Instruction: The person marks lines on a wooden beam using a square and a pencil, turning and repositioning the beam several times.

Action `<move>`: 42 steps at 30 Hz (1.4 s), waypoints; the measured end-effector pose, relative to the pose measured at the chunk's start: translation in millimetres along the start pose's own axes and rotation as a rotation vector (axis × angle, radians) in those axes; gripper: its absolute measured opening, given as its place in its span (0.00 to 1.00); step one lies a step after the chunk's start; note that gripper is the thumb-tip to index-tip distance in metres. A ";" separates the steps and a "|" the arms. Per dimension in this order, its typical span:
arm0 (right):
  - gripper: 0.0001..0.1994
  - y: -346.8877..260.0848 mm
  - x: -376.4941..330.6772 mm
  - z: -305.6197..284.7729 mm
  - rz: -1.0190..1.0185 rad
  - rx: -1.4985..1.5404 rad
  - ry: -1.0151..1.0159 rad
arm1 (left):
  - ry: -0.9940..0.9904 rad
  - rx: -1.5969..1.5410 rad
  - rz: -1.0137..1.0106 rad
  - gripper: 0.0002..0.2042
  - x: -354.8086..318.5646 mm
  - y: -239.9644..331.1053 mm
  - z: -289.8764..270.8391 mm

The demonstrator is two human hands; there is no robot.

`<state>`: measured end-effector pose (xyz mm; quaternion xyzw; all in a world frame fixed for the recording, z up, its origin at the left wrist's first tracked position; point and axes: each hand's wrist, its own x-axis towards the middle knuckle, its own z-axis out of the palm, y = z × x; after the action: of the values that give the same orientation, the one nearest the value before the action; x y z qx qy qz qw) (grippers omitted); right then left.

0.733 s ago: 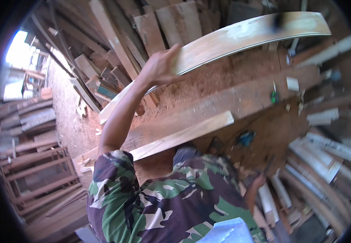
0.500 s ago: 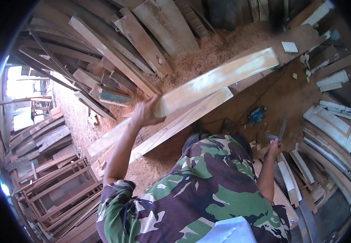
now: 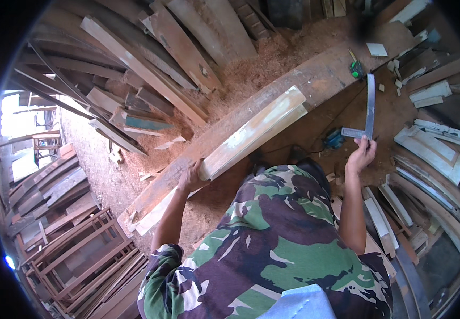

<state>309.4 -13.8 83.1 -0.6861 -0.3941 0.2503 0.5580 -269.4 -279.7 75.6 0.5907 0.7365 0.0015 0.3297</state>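
Our left hand (image 3: 190, 176), left of centre in the frame, has its fingers curled over a pale board (image 3: 254, 135), so that grip is closed on the wood. The board slants from there up to the right, with whitish patches along its upper face. A second pale board (image 3: 298, 114) peeps out along its lower right edge. Pale wood shows beyond our left hand too, but we cannot tell which board it belongs to. Both boards lie along a long brown plank bench (image 3: 323, 72) that crosses the frame diagonally.

Right of centre, our right hand (image 3: 361, 155) pinches a metal square (image 3: 369, 109) near its corner; the blade points up and the shorter arm points left, well apart from the boards. Near the bench's upper right end we see a green tape measure (image 3: 356, 69) and a small white piece (image 3: 377, 50). A blue tool (image 3: 334, 139) lies on the floor, just left of the square.
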 end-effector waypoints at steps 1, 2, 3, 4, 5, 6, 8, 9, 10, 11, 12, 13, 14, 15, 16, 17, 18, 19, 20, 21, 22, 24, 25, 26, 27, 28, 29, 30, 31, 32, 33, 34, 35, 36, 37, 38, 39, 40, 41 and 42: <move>0.12 -5.9 -0.7 10.6 -0.016 -0.015 -0.023 | -0.005 -0.010 -0.007 0.49 0.1 -1.4 2.7; 0.12 -11.7 -2.5 20.5 -0.018 0.019 -0.056 | -0.009 -0.021 -0.014 0.49 1.4 -2.8 5.4; 0.11 -15.4 -3.1 29.3 -0.019 0.055 -0.084 | -0.014 -0.028 -0.016 0.49 4.6 -2.9 6.7; 0.11 -17.9 -5.1 40.5 -0.019 0.093 -0.100 | 0.032 0.032 -0.019 0.49 5.4 -2.3 10.6; 0.14 -19.9 -8.6 51.0 -0.019 0.125 -0.111 | 0.077 0.092 -0.021 0.49 5.8 0.4 16.6; 0.14 -18.5 -11.2 59.8 0.001 0.155 -0.137 | 0.126 0.153 -0.024 0.49 6.9 1.1 22.7; 0.12 -15.8 -13.5 75.3 0.041 0.232 -0.202 | 0.230 0.238 -0.038 0.49 3.5 3.4 35.5; 0.12 -14.2 -14.2 83.8 0.070 0.241 -0.209 | 0.282 0.281 -0.051 0.50 2.0 4.9 39.7; 0.12 -12.2 -15.4 93.0 0.099 0.250 -0.218 | 0.157 0.213 -0.143 0.49 -1.1 7.2 37.5; 0.12 -9.8 -16.7 104.3 0.131 0.259 -0.230 | 0.164 0.212 -0.130 0.49 -3.1 1.4 41.7; 0.11 9.0 -5.5 109.1 0.108 0.193 -0.222 | 0.174 0.210 -0.103 0.48 -0.7 -6.2 47.6; 0.10 19.1 0.2 121.0 0.187 0.168 -0.207 | 0.184 0.211 -0.088 0.48 -1.5 -13.3 51.8; 0.10 27.2 4.8 133.0 0.267 0.139 -0.191 | 0.183 0.210 -0.083 0.48 -2.8 -15.6 51.1; 0.09 36.5 10.7 143.5 0.345 0.108 -0.173 | 0.180 0.208 -0.076 0.47 -4.6 -14.9 48.8; 0.09 51.3 25.2 147.4 0.355 0.088 -0.162 | 0.180 0.201 -0.053 0.47 -1.3 -9.0 45.8; 0.09 61.4 33.0 156.5 0.406 0.069 -0.179 | 0.177 0.180 -0.056 0.47 -1.8 -4.5 42.4; 0.09 68.5 38.9 166.2 0.460 0.048 -0.202 | 0.173 0.157 -0.064 0.48 -6.8 0.3 40.0; 0.09 72.4 44.9 175.1 0.509 0.025 -0.229 | 0.172 0.130 -0.075 0.48 -10.4 5.3 39.5; 0.10 76.5 50.5 178.7 0.560 0.018 -0.304 | 0.190 0.114 -0.071 0.46 -12.6 10.2 37.8; 0.11 80.9 61.3 179.8 0.519 -0.038 -0.348 | 0.209 0.097 -0.058 0.45 -13.2 14.2 36.4; 0.13 85.1 77.6 174.2 0.474 -0.096 -0.382 | 0.227 0.077 -0.036 0.43 -9.0 20.1 37.1; 0.19 92.5 144.3 129.3 0.084 -0.711 -0.241 | 0.251 0.043 0.080 0.43 28.9 42.7 38.2; 0.22 78.3 92.5 166.0 -0.045 -0.703 -0.437 | 0.240 0.075 -0.006 0.43 6.5 25.8 36.9; 0.26 47.8 46.9 190.2 -0.203 -0.683 -0.613 | 0.222 0.089 -0.070 0.43 -13.8 15.6 36.2; 0.30 0.2 3.9 200.4 -0.361 -0.647 -0.760 | 0.219 0.082 -0.145 0.44 -32.8 12.8 39.0; 0.35 -24.2 -0.2 192.9 -0.524 -0.753 -0.916 | 0.211 0.074 -0.143 0.44 -30.9 16.9 35.9; 0.41 -46.9 -8.2 190.5 -0.704 -0.821 -1.075 | 0.199 0.053 -0.131 0.45 -30.1 16.7 39.7; 0.47 -58.3 -21.0 191.9 -0.891 -0.890 -1.235 | 0.192 0.036 -0.122 0.45 -25.8 14.4 44.3; 0.56 -57.9 -18.6 191.8 -0.886 -0.934 -1.359 | 0.194 0.025 -0.120 0.45 -19.9 10.2 44.6; 0.56 -60.0 -20.3 193.7 -0.919 -1.000 -1.404 | 0.194 -0.001 -0.089 0.46 -15.4 6.9 43.6; 0.54 -55.6 -21.2 194.5 -0.992 -1.050 -1.388 | 0.202 -0.032 -0.074 0.48 -10.5 9.5 42.6; 0.47 -54.7 -20.7 197.8 -1.053 -1.117 -1.357 | 0.206 -0.100 -0.081 0.50 -8.4 15.9 34.4; 0.42 -38.3 -12.2 201.7 -1.080 -1.076 -1.329 | 0.187 -0.049 -0.044 0.55 -3.7 8.7 28.2; 0.40 -46.9 -33.4 206.4 -1.041 -1.063 -1.396 | 0.294 0.024 0.024 0.59 -19.3 -14.9 56.4; 0.42 -36.6 -18.9 205.5 -1.070 -1.094 -1.388 | 0.171 0.133 -0.058 0.65 -13.8 1.9 31.7; 0.47 -37.7 -21.9 212.0 -1.095 -1.118 -1.435 | 0.153 0.198 -0.160 0.67 -19.8 -5.5 40.6; 0.49 -22.6 -16.9 214.9 -1.174 -1.057 -1.439 | 0.129 0.250 -0.242 0.68 -23.2 -14.6 58.0; 0.47 -20.2 -18.2 219.4 -1.233 -1.020 -1.468 | 0.139 0.236 -0.258 0.61 -22.3 -30.2 77.0; 0.45 -24.9 -7.7 219.7 -1.282 -1.013 -1.463 | 0.158 0.223 -0.237 0.54 -9.7 -36.7 90.9; 0.43 -27.3 1.1 224.8 -1.287 -0.992 -1.494 | 0.200 0.232 -0.225 0.50 -1.9 -40.0 86.7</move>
<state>126.8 116.7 52.9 -0.1764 -0.9722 0.0786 -0.1321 -261.7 -327.1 -7.0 0.5357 0.8222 -0.0617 0.1824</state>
